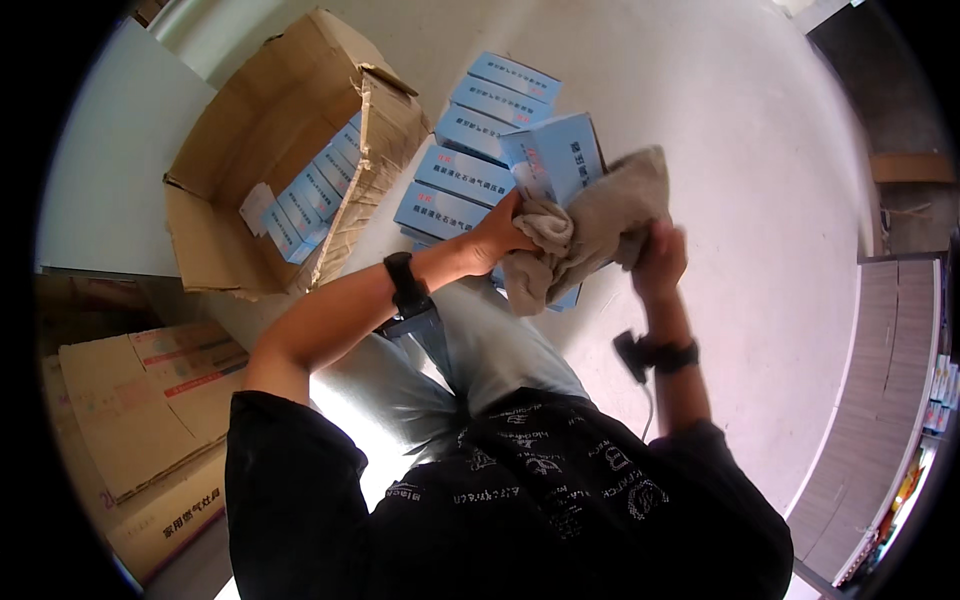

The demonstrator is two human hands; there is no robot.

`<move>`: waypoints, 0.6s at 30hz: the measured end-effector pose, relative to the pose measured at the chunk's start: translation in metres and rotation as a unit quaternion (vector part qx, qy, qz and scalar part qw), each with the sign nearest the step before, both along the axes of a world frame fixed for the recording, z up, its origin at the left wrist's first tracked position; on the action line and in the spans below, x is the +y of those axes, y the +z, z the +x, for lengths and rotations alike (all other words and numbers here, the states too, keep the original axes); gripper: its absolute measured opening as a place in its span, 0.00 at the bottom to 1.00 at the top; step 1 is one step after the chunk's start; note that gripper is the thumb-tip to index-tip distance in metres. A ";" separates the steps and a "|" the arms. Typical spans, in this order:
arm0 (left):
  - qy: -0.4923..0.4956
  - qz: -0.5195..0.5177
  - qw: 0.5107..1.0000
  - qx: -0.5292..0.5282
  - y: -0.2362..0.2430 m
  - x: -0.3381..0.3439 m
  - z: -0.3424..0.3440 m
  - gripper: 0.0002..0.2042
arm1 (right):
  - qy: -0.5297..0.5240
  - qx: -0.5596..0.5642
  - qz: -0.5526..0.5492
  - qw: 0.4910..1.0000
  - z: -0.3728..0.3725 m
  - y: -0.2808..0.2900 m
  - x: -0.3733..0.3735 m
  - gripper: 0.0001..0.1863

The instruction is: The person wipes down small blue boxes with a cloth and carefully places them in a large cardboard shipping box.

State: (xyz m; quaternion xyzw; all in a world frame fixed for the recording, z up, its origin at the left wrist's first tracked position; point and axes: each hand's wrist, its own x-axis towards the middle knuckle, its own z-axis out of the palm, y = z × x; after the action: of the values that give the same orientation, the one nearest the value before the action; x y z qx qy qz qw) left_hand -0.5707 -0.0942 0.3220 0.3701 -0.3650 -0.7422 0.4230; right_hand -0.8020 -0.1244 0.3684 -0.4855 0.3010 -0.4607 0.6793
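Note:
A light-blue cardboard box (555, 160) is held tilted in front of me, with a bunched grey-brown cloth (610, 215) over its near end. My left hand (495, 240) is closed at the box's near left corner, beside a rolled part of the cloth; its lower fingers are hidden. My right hand (660, 262) is closed on the cloth's right side and slightly blurred. More light-blue boxes (455, 180) lie in a row on the floor, just left of and beyond the held one, and partly under my left hand.
An open brown carton (225, 235) stands at the left with several similar blue boxes (310, 205) inside. Flat printed cartons (150, 400) lie at the lower left. A grey wood-grain cabinet (870, 360) runs along the right. Pale floor (740, 170) spreads between.

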 end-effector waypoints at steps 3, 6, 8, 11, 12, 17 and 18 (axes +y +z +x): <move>-0.024 0.026 0.999 -0.007 -0.006 0.004 0.004 0.45 | 0.121 0.053 0.035 0.991 0.009 0.025 -0.039 0.33; -0.054 0.029 0.998 -0.026 -0.015 0.012 0.007 0.44 | 0.193 0.128 0.052 0.971 0.036 0.034 -0.060 0.33; -0.024 0.033 0.998 0.056 -0.020 0.015 0.011 0.41 | 0.230 0.150 0.070 0.959 0.048 0.033 -0.060 0.33; 0.005 0.054 0.988 0.146 -0.023 0.016 0.021 0.37 | 0.239 0.160 0.098 0.953 0.050 0.022 -0.049 0.32; 0.030 0.079 0.984 0.159 -0.023 0.016 0.024 0.35 | 0.233 0.166 0.094 0.954 0.047 0.017 -0.043 0.32; 0.028 0.017 0.973 0.230 -0.013 0.011 0.037 0.37 | 0.219 0.128 0.206 0.945 0.022 -0.016 -0.019 0.33; 0.008 -0.001 0.973 0.230 -0.010 0.009 0.040 0.39 | 0.237 0.100 0.274 0.927 0.017 -0.022 -0.017 0.31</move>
State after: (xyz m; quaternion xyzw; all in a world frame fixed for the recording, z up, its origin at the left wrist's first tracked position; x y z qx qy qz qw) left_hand -0.5309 -0.0853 0.3124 0.1919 -0.2557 -0.8037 0.5018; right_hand -0.7851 -0.1412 0.3466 -0.3815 0.3580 -0.1350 0.8415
